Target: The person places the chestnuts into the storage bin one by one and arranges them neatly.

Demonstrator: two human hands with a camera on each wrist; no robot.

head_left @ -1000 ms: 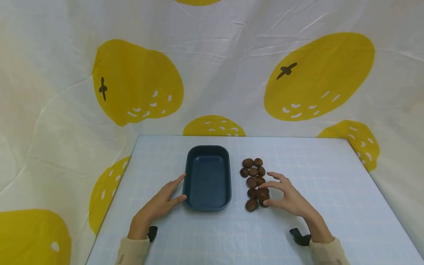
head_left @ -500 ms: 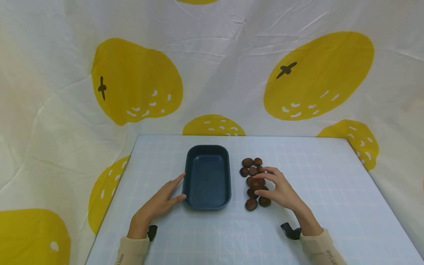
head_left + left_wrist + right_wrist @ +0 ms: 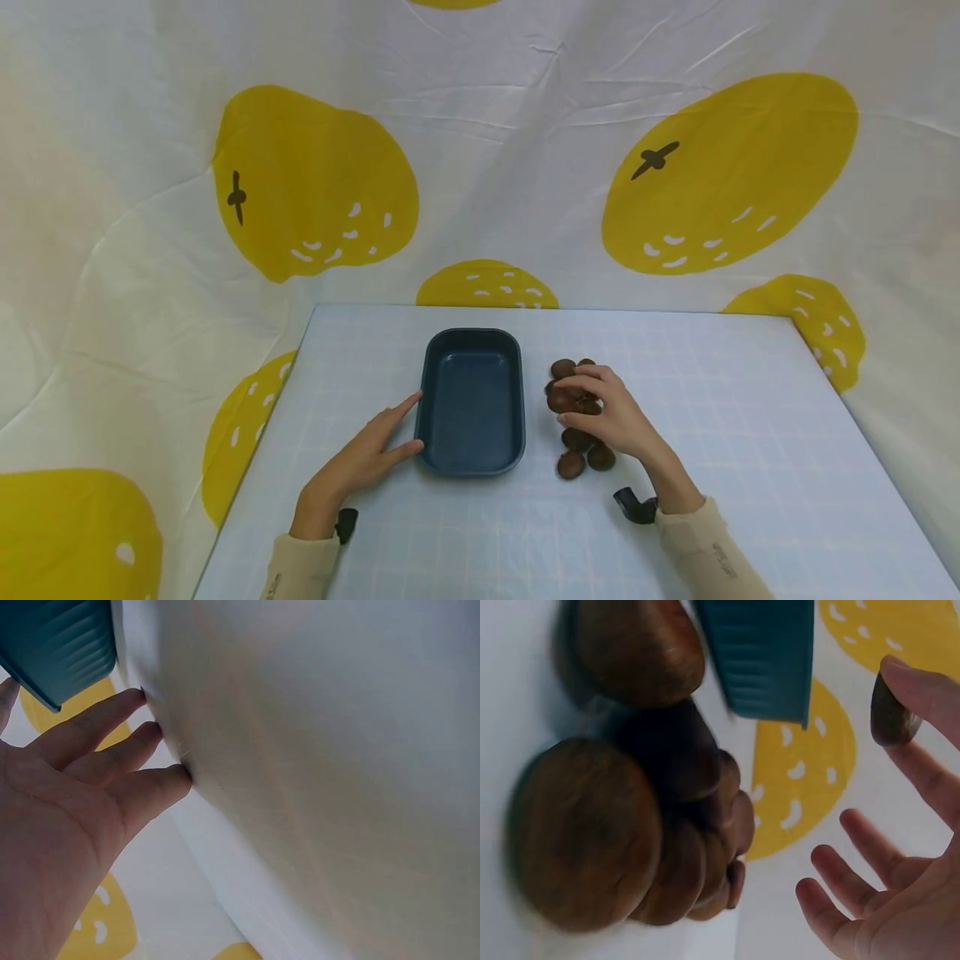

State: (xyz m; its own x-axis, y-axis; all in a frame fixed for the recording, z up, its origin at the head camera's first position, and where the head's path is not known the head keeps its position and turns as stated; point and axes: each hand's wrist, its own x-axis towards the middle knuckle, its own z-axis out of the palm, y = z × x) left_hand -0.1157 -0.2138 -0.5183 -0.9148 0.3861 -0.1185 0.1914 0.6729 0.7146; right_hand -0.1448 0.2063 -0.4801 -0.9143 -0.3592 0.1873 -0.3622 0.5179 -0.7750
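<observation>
Above the left edge of the pile (image 3: pixel 576 438), to the right of the tray (image 3: pixel 471 408), your right hand (image 3: pixel 617 417) holds one nut (image 3: pixel 561 399). The right wrist view has it pinched between thumb and forefinger, off the table (image 3: pixel 480 533), with your other three fingers spread apart and touching nothing. Your left hand (image 3: pixel 358 454) lies at the tray's left side, fingers fairly straight and spread; thumb and forefinger reach its wall, seemingly bracing it, while the left wrist view puts the other fingertips down on the table. So the step in hand looks like the carry of a single nut, picked up but not yet set down, with the gap between pile and tray still to cross. If the tray is where you mean it to go, your next move calls for a short shift left, high enough to clear the right wall, then a low, gentle release so the round nut doesn't roll. Mind the nuts just under your right hand, as a low pass could scatter them, and leave the left hand where it is.
</observation>
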